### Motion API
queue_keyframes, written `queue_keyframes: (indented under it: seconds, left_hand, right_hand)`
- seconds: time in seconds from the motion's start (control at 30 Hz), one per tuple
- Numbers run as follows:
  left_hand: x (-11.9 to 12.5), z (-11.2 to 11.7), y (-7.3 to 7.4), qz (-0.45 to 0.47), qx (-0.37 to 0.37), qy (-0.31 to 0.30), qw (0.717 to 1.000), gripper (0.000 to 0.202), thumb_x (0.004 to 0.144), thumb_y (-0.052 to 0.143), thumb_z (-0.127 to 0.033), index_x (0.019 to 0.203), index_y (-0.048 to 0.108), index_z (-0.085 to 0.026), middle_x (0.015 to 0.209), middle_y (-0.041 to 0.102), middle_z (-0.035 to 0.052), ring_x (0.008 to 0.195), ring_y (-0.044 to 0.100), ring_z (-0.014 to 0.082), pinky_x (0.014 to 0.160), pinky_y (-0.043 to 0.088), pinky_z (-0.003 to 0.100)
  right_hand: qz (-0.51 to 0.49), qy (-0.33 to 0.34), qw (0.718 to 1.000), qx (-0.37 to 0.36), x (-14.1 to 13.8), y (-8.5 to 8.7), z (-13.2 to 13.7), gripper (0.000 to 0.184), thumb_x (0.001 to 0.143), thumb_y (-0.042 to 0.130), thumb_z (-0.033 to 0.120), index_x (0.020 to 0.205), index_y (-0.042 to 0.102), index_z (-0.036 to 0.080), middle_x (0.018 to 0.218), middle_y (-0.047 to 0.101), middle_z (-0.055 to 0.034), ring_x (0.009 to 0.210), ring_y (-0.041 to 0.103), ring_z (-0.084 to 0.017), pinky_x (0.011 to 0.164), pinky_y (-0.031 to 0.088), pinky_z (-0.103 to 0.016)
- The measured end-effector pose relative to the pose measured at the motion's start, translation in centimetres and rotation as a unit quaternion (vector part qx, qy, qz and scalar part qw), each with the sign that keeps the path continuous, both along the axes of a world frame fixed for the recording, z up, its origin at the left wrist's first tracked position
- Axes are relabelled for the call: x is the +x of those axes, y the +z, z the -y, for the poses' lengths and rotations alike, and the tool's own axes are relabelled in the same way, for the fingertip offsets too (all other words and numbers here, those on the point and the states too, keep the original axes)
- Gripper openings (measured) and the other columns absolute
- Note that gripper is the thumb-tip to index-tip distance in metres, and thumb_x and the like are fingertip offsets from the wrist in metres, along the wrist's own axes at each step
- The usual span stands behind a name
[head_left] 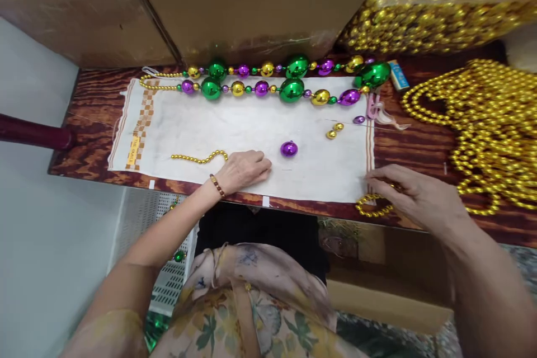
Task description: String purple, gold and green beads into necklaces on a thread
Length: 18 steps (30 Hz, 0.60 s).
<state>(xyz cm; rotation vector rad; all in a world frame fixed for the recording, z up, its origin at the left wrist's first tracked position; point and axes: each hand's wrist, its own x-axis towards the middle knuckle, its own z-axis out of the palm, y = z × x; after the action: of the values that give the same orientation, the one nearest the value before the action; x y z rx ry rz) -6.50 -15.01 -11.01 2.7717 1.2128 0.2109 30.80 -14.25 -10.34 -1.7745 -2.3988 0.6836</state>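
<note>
On the white towel [251, 123], my left hand [246, 170] is closed, and a short string of gold beads [197, 159] trails out from under it to the left. At the towel's right edge, my right hand [413, 196] has its thumb and fingers drawn together, with a loop of gold beads [373, 211] hanging from it. Its fingertips are slightly blurred. A purple oval bead [289, 149] lies between the hands. Two gold beads [334, 131] and a small purple bead [359, 119] rest farther right. Along the back lies a necklace of green, purple and gold beads [261, 88].
Cardboard boxes [251, 11] of purple and gold beads border the back. A pile of gold bead strands [495, 128] covers the right side, near a small blue box [398, 75] and a pink clip with thread [373, 106]. A dark red pole [36, 133] juts in at left.
</note>
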Motion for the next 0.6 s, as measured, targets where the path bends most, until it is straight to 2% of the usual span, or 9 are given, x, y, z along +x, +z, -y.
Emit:
queue_keyframes:
  seconds: [0.1,0.17,0.23,0.3,0.37,0.47,0.53,0.6]
  left_hand:
    - [1.1,0.4,-0.5,0.003,0.008,-0.009,1.000,0.027,0.099,0.042,-0.026,0.085,0.063,-0.017,0.081,0.060,0.0061,0.075,0.053,0.0164,0.064,0.037,0.030]
    - [1.6,0.6,-0.8,0.011,0.011,-0.010,1.000,0.025,0.099,0.042,-0.024,0.088,0.063,-0.016,0.085,0.060,0.0069,0.078,0.053,0.0172,0.067,0.039,0.031]
    - [1.8,0.8,-0.9,0.018,0.010,-0.010,1.000,0.025,0.100,0.041,-0.024,0.091,0.063,-0.016,0.087,0.061,0.0076,0.081,0.053,0.0181,0.069,0.039,0.032]
    - [1.8,0.9,-0.9,0.022,0.005,-0.006,1.000,0.026,0.100,0.040,-0.024,0.093,0.063,-0.016,0.088,0.060,0.0077,0.082,0.053,0.0185,0.069,0.040,0.032]
    - [1.6,0.9,-0.9,0.023,0.000,0.003,1.000,0.027,0.101,0.039,-0.025,0.094,0.064,-0.016,0.088,0.060,0.0077,0.082,0.053,0.0187,0.070,0.040,0.033]
    - [1.4,1.0,-0.8,0.026,-0.006,0.013,1.000,0.032,0.102,0.037,-0.029,0.096,0.065,-0.016,0.088,0.061,0.0078,0.084,0.054,0.0194,0.072,0.041,0.033]
    - [1.4,1.1,-0.8,0.027,-0.011,0.021,0.999,0.036,0.102,0.034,-0.032,0.097,0.066,-0.016,0.089,0.062,0.0077,0.085,0.055,0.0197,0.074,0.041,0.033]
    - [1.6,1.2,-1.0,0.023,-0.016,0.026,0.999,0.039,0.103,0.031,-0.033,0.095,0.066,-0.017,0.090,0.063,0.0074,0.087,0.055,0.0199,0.076,0.040,0.034]
  right_hand:
    - [0.038,0.017,0.999,0.022,1.0,-1.0,-0.1,0.029,0.096,0.047,0.041,0.101,0.070,0.024,0.105,0.072,-0.0087,0.085,0.066,-0.025,0.066,0.040,-0.034]
    - [0.084,0.057,0.993,0.065,0.8,-0.8,0.0,0.036,0.098,0.040,0.042,0.102,0.070,0.022,0.104,0.072,-0.0107,0.085,0.066,-0.027,0.065,0.038,-0.036]
    - [0.136,0.088,0.978,0.128,-0.6,0.1,0.2,0.042,0.100,0.035,0.042,0.104,0.070,0.019,0.100,0.071,-0.0133,0.086,0.065,-0.031,0.068,0.038,-0.039]
    - [0.163,0.095,0.964,0.186,-3.3,1.2,0.6,0.044,0.101,0.034,0.041,0.109,0.069,0.015,0.102,0.071,-0.0145,0.089,0.064,-0.032,0.070,0.040,-0.039]
    - [0.114,0.104,0.968,0.199,-6.9,1.9,1.2,0.041,0.102,0.037,0.038,0.115,0.068,0.015,0.109,0.070,-0.0124,0.088,0.066,-0.027,0.068,0.042,-0.035]
    - [-0.020,0.140,0.977,0.157,-12.1,1.5,1.9,0.039,0.103,0.038,0.038,0.123,0.063,0.017,0.115,0.070,-0.0078,0.085,0.069,-0.019,0.059,0.044,-0.028]
    - [-0.044,0.148,0.976,0.156,-14.1,0.7,2.2,0.039,0.103,0.036,0.038,0.117,0.066,0.019,0.105,0.073,-0.0051,0.079,0.070,-0.018,0.053,0.042,-0.027]
    - [-0.053,0.151,0.973,0.164,-14.7,-0.3,2.0,0.040,0.103,0.034,0.038,0.104,0.070,0.020,0.094,0.074,-0.0035,0.075,0.070,-0.019,0.052,0.042,-0.027]
